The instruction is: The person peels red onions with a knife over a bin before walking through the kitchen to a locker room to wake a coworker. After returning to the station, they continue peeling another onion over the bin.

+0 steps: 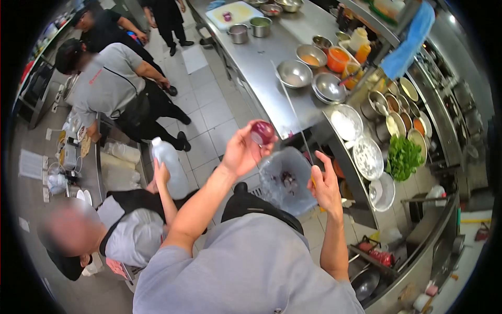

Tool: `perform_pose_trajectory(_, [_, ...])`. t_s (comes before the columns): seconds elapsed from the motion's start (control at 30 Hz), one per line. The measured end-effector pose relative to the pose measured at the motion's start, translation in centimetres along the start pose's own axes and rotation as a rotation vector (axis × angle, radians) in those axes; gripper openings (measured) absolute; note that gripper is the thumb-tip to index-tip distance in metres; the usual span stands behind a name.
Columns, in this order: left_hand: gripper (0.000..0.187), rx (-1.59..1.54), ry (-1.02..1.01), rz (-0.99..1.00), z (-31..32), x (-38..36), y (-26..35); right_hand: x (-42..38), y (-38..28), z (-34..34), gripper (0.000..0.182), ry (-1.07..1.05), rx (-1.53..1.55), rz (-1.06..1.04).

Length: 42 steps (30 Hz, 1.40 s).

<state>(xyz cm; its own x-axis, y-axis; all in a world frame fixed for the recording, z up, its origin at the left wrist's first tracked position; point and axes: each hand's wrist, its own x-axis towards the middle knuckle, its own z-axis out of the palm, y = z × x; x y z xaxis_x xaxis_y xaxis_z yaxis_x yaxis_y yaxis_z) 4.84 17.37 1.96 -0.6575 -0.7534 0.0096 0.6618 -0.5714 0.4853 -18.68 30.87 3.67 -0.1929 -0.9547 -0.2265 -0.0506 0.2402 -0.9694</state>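
Note:
My left hand [243, 152] grips a peeled-looking red onion [262, 133], its cut pale end facing down. The onion is held above a bin [269, 172] lined with clear plastic, where dark onion skins [287, 180] lie at the bottom. To the right of the bin, my right hand [327, 186] is closed round the orange handle of a knife [313, 181], index finger stretched along it. Its long thin blade appears edge-on, pointing up and left across the steel counter [256, 68]. Knife and onion are apart.
Metal bowls [294, 73], sauce containers [338, 59] and a cutting board [238, 15] with a piece of onion stand on the counter. Leafy greens [405, 158] lie at right. At left, a person [133, 235] close by holds a plastic bottle [170, 165]; others stand behind.

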Motion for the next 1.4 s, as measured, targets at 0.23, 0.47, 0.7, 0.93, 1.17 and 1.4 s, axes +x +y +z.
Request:
perform_pose_trajectory(0.23, [0.036,0.194,0.057,0.022,1.5,1.7,-2.4,-1.4,-0.6,-1.6,0.038,0.032,0.039,-0.024])
perform_pose_trajectory(0.47, [0.039,0.455,0.069,0.006,2.0,2.7,-4.9,-2.0,-1.2,-2.1,0.047,-0.053,0.186,-0.084])
perform_pose_trajectory(0.7, [0.055,0.741,0.092,0.222,4.1,3.8,-6.5,-1.5,-3.1,-1.5,0.051,-0.139,0.407,-0.108])
perform_pose_trajectory(0.93, [0.062,0.833,0.048,0.326,5.2,3.7,-7.6,-0.6,-2.4,-1.1,0.050,-0.178,0.399,-0.143])
perform_pose_trajectory(1.17, [0.057,0.846,0.020,0.273,4.5,3.4,-7.6,-1.0,-1.4,-0.5,0.043,-0.044,0.406,-0.162])
perform_pose_trajectory(1.4, [0.044,0.436,-0.046,0.027,3.3,2.1,-7.6,-1.4,0.7,-1.1,0.044,0.123,0.415,-0.110])
